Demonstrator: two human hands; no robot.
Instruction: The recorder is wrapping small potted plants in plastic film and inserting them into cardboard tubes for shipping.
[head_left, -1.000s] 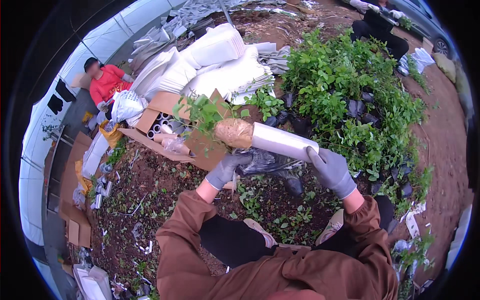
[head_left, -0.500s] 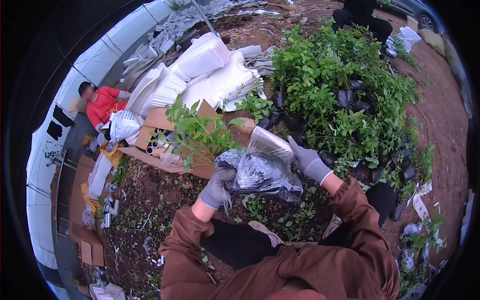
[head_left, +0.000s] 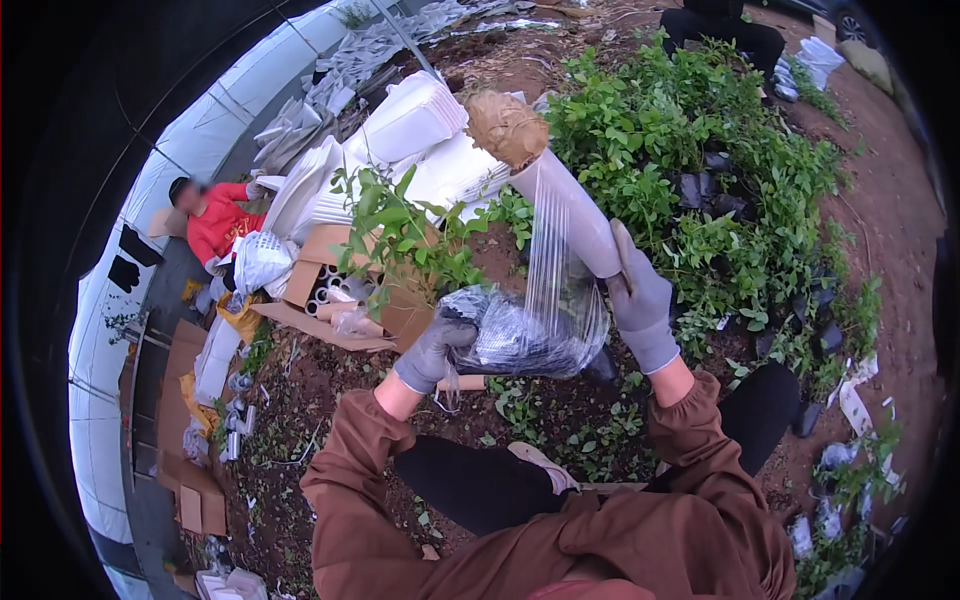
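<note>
My left hand (head_left: 440, 348), in a grey glove, is closed on a bundle of seedlings, gripping its film-wrapped black base (head_left: 515, 335). The leafy green tops (head_left: 412, 235) point away to the far left. In my gloved right hand (head_left: 642, 308) is the near end of a roll of clear stretch film (head_left: 572, 215). Brown tape (head_left: 508, 128) covers the roll's far end. A taut, creased sheet of film (head_left: 553, 265) runs from the roll down to the wrapped base.
Beyond the bundle stands an open cardboard box (head_left: 325, 250) with several rolls. White stacked sheets (head_left: 410, 125) lie behind it. A mass of potted seedlings (head_left: 690, 180) fills the right. A person in red (head_left: 222, 222) sits far left; another person in dark clothes (head_left: 725, 40) sits at the back.
My right hand has moved right and nearer, and the roll now slants up and away, its taped end raised. Film has stretched out between roll and bundle. The left hand keeps its hold.
</note>
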